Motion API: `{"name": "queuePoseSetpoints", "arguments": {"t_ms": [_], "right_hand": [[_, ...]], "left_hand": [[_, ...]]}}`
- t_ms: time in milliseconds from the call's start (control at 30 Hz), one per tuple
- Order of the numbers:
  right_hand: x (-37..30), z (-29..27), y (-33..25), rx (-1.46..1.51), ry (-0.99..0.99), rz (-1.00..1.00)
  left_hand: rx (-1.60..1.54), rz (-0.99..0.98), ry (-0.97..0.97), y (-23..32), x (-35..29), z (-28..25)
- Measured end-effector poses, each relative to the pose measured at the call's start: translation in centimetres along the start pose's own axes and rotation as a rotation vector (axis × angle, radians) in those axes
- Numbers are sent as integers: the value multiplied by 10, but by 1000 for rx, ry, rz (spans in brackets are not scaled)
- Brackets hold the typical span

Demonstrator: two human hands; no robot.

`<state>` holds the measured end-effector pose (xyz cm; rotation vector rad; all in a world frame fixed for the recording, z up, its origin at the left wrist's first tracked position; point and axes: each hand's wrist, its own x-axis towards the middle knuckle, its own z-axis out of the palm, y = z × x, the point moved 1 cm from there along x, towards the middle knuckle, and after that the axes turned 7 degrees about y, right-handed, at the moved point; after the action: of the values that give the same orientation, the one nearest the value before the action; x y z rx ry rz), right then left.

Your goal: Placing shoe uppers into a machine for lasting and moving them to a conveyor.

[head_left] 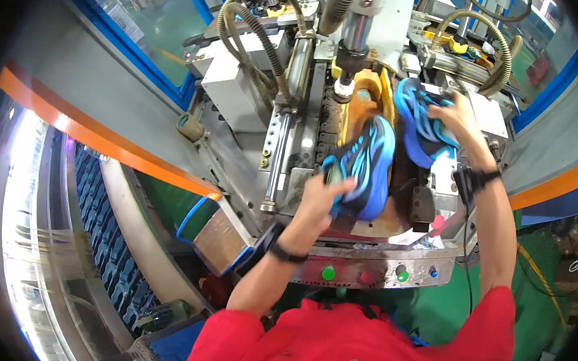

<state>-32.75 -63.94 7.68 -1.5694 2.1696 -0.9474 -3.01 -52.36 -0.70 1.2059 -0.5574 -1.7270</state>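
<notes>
In my left hand (319, 199) is a blue and black sports shoe (378, 177), gripped at its near end with the thumb over the opening. It is tilted in front of the press, toe pointing away from me. My right hand (455, 118) is closed around a second, matching sports shoe (410, 125), held farther out and to the right. Between and behind the shoes lies a yellow-orange shoe-shaped mould (365, 95). Above the mould hangs a vertical metal press rod (343, 90) with a pale tip. The fingers under both shoes are partly hidden.
A metal cylinder (279, 156) and hoses flank the mould. Along the machine's near edge runs a panel with green and red buttons (328, 273). At lower left stands a blue-handled tray (219, 239), beside a conveyor (107, 235). Orange-edged guards curve on both sides.
</notes>
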Motion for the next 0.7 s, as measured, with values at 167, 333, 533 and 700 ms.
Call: {"name": "queuePoseSetpoints", "arguments": {"t_ms": [167,333,533,700], "right_hand": [[37,131,-31,-185,-253,-93],[14,230,-17,-310,62,-239],[-21,188,-43,-232,-71,-292],[-237,129,-60,307,-235,-680]], "left_hand": [[189,102,280,2,-147,-66],[83,180,693,-26,-266,-109],[-223,313,1014,-99,-323,-115],[-416,229,1092,-137,-336,-101]]}}
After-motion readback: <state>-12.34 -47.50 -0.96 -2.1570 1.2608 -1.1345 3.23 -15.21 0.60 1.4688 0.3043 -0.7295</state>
